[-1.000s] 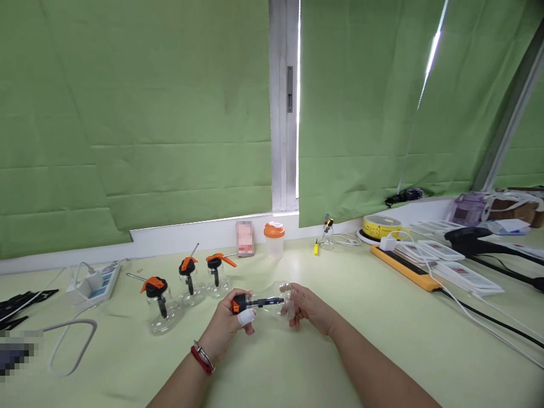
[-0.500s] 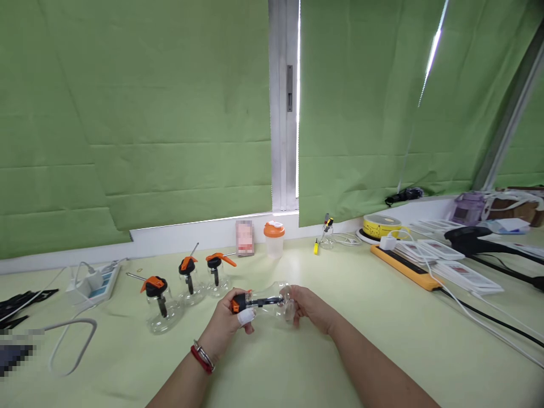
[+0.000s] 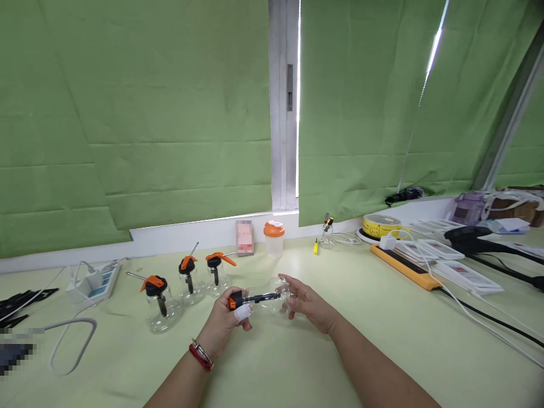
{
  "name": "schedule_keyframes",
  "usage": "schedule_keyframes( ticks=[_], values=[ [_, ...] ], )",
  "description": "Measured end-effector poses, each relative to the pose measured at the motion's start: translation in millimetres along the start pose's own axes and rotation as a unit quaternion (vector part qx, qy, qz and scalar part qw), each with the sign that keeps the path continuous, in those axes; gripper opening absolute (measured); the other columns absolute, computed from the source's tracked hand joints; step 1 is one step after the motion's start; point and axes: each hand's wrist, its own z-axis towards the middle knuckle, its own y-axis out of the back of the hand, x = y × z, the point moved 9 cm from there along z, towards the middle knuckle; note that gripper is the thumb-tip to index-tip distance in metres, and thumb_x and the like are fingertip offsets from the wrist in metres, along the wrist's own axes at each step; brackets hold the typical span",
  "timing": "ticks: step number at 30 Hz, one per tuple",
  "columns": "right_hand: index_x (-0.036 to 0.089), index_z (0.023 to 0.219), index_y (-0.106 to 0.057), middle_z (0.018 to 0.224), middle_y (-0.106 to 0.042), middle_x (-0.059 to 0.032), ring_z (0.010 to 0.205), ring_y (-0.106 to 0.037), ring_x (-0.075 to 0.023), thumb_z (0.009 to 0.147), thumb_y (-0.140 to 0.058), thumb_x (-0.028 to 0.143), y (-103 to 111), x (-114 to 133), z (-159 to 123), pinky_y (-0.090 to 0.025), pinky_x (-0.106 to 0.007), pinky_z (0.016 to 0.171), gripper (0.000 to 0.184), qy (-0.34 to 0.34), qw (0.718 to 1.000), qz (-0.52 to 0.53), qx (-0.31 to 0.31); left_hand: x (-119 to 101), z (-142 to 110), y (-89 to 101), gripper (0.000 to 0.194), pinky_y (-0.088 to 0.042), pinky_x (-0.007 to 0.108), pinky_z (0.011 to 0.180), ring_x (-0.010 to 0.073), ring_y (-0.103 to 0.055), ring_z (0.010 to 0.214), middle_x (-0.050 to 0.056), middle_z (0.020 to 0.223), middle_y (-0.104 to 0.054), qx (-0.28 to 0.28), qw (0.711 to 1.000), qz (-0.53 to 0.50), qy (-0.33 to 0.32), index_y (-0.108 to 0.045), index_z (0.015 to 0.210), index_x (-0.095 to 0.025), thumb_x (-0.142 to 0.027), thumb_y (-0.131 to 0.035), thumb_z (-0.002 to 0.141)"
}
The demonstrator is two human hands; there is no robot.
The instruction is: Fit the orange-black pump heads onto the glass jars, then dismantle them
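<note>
Clear bottle [image 3: 272,307] held sideways over the near middle of the counter [image 3: 263,368], cap [image 3: 234,300] left, wide base right; likely supported at both ends for steadiness. Similar bottles [image 3: 165,323] upright at left, perhaps out of the way. Left hand [image 3: 224,318] closed round cap end. Right hand [image 3: 312,306] part-open, cupping base; firmness unclear through transparent wall.

From close above the near side of the table [image 3: 272,362], the head camera looks forward and slightly down, facing green blinds [image 3: 136,102] beyond it.
</note>
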Motion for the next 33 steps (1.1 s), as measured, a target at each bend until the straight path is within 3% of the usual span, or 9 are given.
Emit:
schedule_keyframes(
  ticks=[4,8,19,21,23,26,29,33],
  values=[
    [0.022,0.131,-0.043,0.096,-0.058,-0.007,0.065,-0.059,-0.0143,0.076,-0.063,0.051,3,-8,1,-0.045,-0.029,0.059,0.066,-0.032,0.999,-0.008,-0.024,-2,0,-2.0,0.035,-0.049,0.029,0.056,0.0112,-0.056,0.042,-0.008,0.055,-0.055,0.006,1.0,0.006,-0.005,-0.051,0.094,-0.019,-0.029,-0.072,0.067],
    [0.019,0.123,-0.047,0.088,-0.062,-0.0065,0.054,-0.054,-0.0103,0.078,-0.054,0.062,2,-12,1,-0.042,-0.026,0.054,0.063,-0.062,0.997,-0.021,-0.035,-2,0,-3.3,0.035,-0.049,0.029,0.055,0.01,-0.055,0.042,-0.007,0.058,-0.057,0.011,1.0,0.0,-0.004,-0.051,0.093,-0.019,-0.03,-0.072,0.067],
    [0.015,0.102,-0.056,0.068,-0.06,-0.0015,0.043,-0.049,-0.0086,0.078,-0.039,0.073,3,-22,4,-0.033,-0.022,0.046,0.065,-0.078,0.994,-0.049,-0.05,-2,-1,-4.7,0.033,-0.05,0.028,0.057,0.0094,-0.055,0.042,-0.008,0.054,-0.055,0.018,1.0,-0.004,-0.006,-0.05,0.092,-0.019,-0.028,-0.072,0.068],
    [0.016,0.109,-0.055,0.077,-0.062,-0.005,0.052,-0.055,-0.0116,0.077,-0.042,0.072,2,-19,3,-0.039,-0.024,0.049,0.065,-0.073,0.996,-0.034,-0.042,-2,-1,-4.0,0.034,-0.05,0.029,0.057,0.0096,-0.055,0.042,-0.008,0.057,-0.056,0.015,1.0,-0.005,-0.005,-0.051,0.092,-0.019,-0.028,-0.073,0.067],
    [0.022,0.124,-0.047,0.104,-0.059,-0.0102,0.073,-0.061,-0.0163,0.076,-0.052,0.065,0,-11,2,-0.046,-0.028,0.059,0.065,-0.046,0.998,-0.006,-0.029,-2,-1,-2.7,0.036,-0.05,0.029,0.058,0.01,-0.056,0.043,-0.008,0.058,-0.057,0.008,1.0,-0.006,-0.005,-0.051,0.093,-0.019,-0.029,-0.073,0.067],
    [0.034,0.136,-0.034,0.134,-0.039,-0.0096,0.099,-0.056,-0.0208,0.073,-0.069,0.047,-3,2,-1,-0.048,-0.034,0.073,0.074,-0.001,1.0,0.007,-0.009,-2,-1,-1.1,0.037,-0.05,0.031,0.058,0.0111,-0.056,0.043,-0.008,0.056,-0.055,0.0,1.0,-0.007,-0.005,-0.051,0.095,-0.019,-0.03,-0.073,0.066],
    [0.035,0.135,-0.037,0.132,-0.039,-0.0089,0.099,-0.056,-0.0215,0.07,-0.074,0.038,-3,4,-2,-0.047,-0.034,0.075,0.075,0.005,1.0,-0.004,-0.006,-2,-1,0.1,0.039,-0.05,0.031,0.056,0.0119,-0.057,0.043,-0.008,0.056,-0.054,-0.006,1.0,-0.005,-0.003,-0.052,0.095,-0.019,-0.032,-0.073,0.065],
    [0.033,0.132,-0.041,0.121,-0.046,-0.0087,0.089,-0.059,-0.02,0.071,-0.072,0.04,-2,2,0,-0.047,-0.033,0.068,0.069,0.003,1.0,0.0,-0.011,0,-1,1.7,0.041,-0.05,0.03,0.056,0.0118,-0.058,0.044,-0.008,0.059,-0.055,-0.007,1.0,-0.011,-0.002,-0.053,0.097,-0.019,-0.033,-0.073,0.064]
  ],
)
